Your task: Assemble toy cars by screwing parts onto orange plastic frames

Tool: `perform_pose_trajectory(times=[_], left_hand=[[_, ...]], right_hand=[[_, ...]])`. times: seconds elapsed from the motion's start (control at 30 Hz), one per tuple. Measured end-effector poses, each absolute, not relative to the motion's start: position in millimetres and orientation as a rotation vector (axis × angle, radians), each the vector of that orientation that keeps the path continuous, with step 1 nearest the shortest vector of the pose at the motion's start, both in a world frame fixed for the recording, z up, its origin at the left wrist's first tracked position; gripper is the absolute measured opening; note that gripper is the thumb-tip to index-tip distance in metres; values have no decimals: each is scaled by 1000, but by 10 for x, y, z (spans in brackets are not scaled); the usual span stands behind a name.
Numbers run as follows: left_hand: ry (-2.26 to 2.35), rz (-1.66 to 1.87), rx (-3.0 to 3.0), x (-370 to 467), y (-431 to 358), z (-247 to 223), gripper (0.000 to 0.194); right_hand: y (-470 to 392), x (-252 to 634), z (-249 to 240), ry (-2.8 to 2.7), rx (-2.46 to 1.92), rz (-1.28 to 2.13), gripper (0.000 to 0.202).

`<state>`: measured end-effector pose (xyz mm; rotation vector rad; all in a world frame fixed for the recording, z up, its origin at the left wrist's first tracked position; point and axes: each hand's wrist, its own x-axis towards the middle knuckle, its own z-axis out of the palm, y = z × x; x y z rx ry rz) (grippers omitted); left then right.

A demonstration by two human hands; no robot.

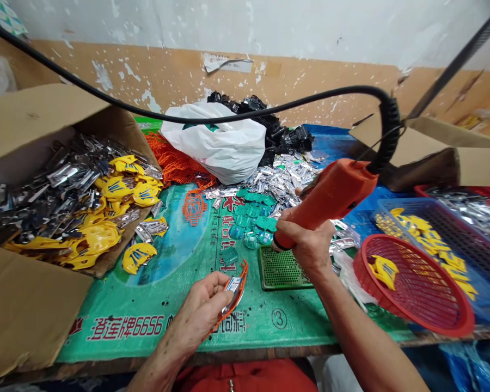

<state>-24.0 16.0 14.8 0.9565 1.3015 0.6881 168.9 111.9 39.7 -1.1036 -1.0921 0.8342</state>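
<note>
My left hand [208,302] pinches a curved orange plastic part [240,294] with a silver piece [233,284] against it, just above the green mat [179,305]. In my right hand [310,239] is an orange corded electric screwdriver [332,190], its fingers wrapped round the lower body and its black nose pointing down left. That nose hangs over a green perforated tray [283,269]; its tip is hidden or too small to see. Teal plastic parts [253,215] lie in a cluster behind the tray, with a heap of silver pieces [283,174] beyond.
On the left a cardboard box [36,305] spills yellow parts [102,239] and silver pieces. At right stand a red basket [416,316] and a blue crate [477,294]. A white bag [220,147], orange parts [171,163] and black parts [281,130] sit behind. A black cable [245,115] crosses overhead.
</note>
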Motion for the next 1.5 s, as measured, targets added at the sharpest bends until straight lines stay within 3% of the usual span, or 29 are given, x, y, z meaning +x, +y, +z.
perform_pose_trajectory(times=[1.5], left_hand=[[1316, 680, 904, -229, 163, 161, 18]], right_hand=[[1037, 1812, 399, -1163, -1103, 864, 12]])
